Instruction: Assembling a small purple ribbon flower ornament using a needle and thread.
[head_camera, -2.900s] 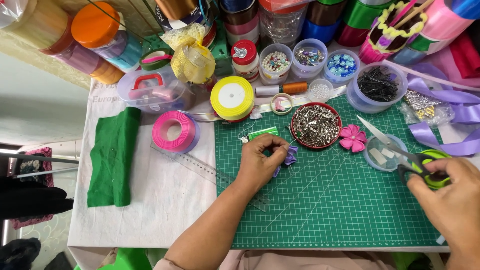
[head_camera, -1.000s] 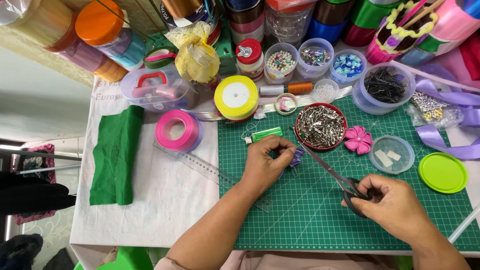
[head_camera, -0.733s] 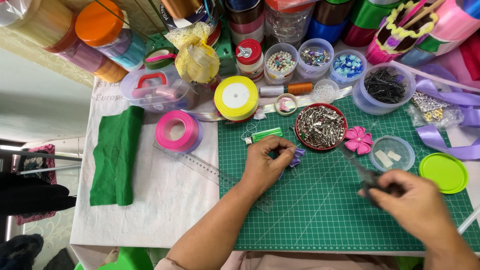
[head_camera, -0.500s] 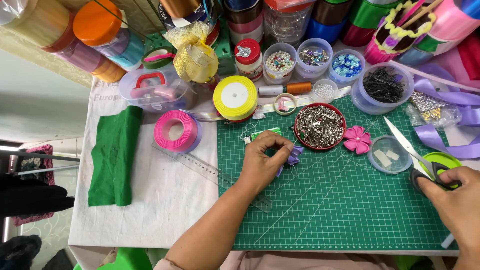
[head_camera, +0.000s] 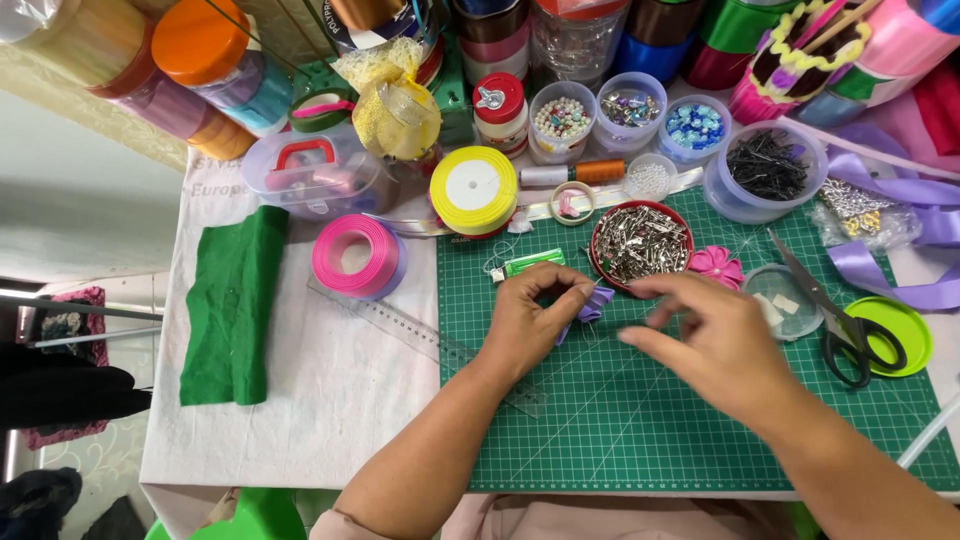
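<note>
Purple folded ribbon piece (head_camera: 590, 303) is being pinched by the left hand (head_camera: 535, 325) on the green gridded cutting mat (head_camera: 640, 430); the right hand (head_camera: 715, 340), fingers loosely open and holding nothing, is hovering beside it.

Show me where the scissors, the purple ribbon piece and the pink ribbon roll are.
scissors (head_camera: 858, 345), head view, on the black handle loops.
purple ribbon piece (head_camera: 597, 301), head view, on the folded part beside the left hand's fingertips.
pink ribbon roll (head_camera: 372, 240), head view, on its upper rim.
</note>
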